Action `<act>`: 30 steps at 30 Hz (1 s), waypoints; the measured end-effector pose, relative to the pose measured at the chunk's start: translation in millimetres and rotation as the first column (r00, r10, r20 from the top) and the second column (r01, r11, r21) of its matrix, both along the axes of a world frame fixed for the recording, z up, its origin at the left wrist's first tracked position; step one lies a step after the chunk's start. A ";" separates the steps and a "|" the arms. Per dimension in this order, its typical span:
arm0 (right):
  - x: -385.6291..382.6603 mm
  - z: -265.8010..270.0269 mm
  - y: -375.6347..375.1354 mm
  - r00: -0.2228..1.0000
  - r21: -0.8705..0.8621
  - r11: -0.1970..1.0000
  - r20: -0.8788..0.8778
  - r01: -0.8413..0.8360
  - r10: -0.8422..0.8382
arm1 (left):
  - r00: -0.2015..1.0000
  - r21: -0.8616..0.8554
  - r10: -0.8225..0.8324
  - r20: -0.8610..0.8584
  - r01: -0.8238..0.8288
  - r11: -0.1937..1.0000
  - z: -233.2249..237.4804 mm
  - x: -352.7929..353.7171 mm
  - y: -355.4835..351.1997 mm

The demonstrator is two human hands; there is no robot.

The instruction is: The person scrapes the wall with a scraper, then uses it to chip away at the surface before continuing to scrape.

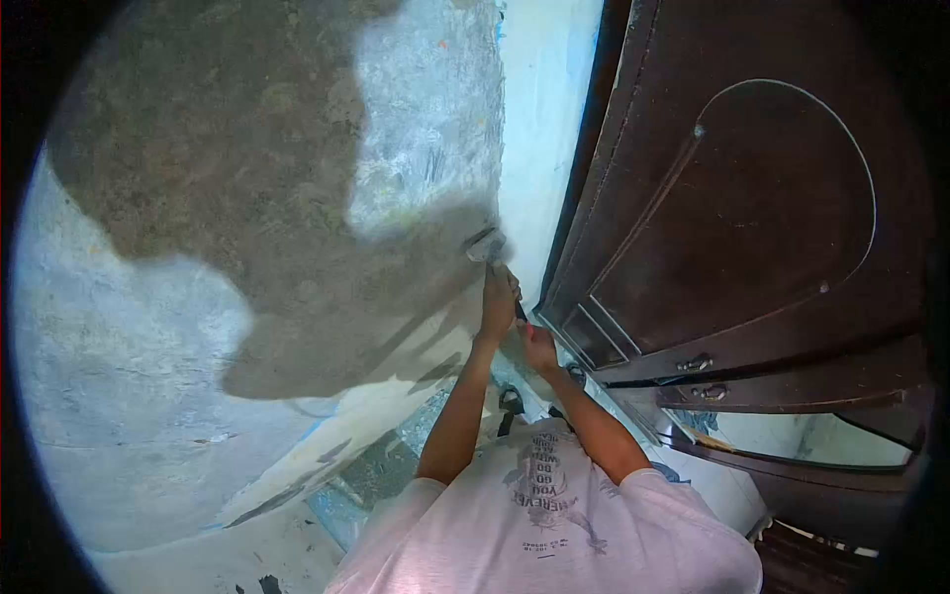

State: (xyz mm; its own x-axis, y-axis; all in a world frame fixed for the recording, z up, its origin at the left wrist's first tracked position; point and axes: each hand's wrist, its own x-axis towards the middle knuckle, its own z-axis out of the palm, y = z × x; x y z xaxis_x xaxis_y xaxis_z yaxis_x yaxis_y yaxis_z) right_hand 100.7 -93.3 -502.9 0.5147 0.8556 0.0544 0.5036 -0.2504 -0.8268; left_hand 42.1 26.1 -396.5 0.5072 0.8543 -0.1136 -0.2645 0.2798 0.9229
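Observation:
My left hand [500, 297] is closed around the upper part of a dark-handled scraping tool [521, 311]. Lower down and to the right, my right hand [537, 346] grips the handle's lower end. The tool's pale, blurred head lies against the patchy grey wall [426, 119], close to the white strip [544, 129] along its edge. Bare plaster with mottled white and blue remnants surrounds the head, and a large shadow covers much of it.
A dark brown wooden cabinet [762, 198] with curved trim stands to the right, close to the wall. Small handles [696, 364] and a mirror-like panel [841, 441] show on its lower part. White flakes and smears mark the floor [277, 554].

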 end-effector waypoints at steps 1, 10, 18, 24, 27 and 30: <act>-0.2 7.6 1.5 0.997 -0.067 0.998 0.069 -0.014 0.019 | 1.000 0.004 0.002 0.001 -0.002 1.000 19.2 1.3 0.3; 5.8 -92.7 5.7 0.951 0.051 0.991 0.290 -0.125 0.105 | 0.995 0.028 0.026 -0.099 -0.023 0.999 22.1 0.8 -6.0; 3.8 54.5 33.2 0.980 -0.118 0.993 -0.196 0.025 -0.048 | 0.996 0.187 0.030 -0.090 -0.012 0.982 77.8 3.9 9.9; -2.6 -19.1 18.7 0.996 -0.087 0.996 -0.076 0.031 -0.037 | 0.997 0.042 -0.027 -0.068 0.030 0.999 24.1 -0.9 8.3; -5.9 32.5 12.3 0.997 0.090 0.993 -0.030 0.075 -0.072 | 0.996 0.193 -0.060 -0.068 0.072 0.979 32.3 -3.7 1.6; -4.3 38.5 7.9 0.995 0.069 0.996 -0.086 0.058 -0.052 | 0.997 0.056 -0.057 0.046 0.054 0.997 26.4 1.8 6.4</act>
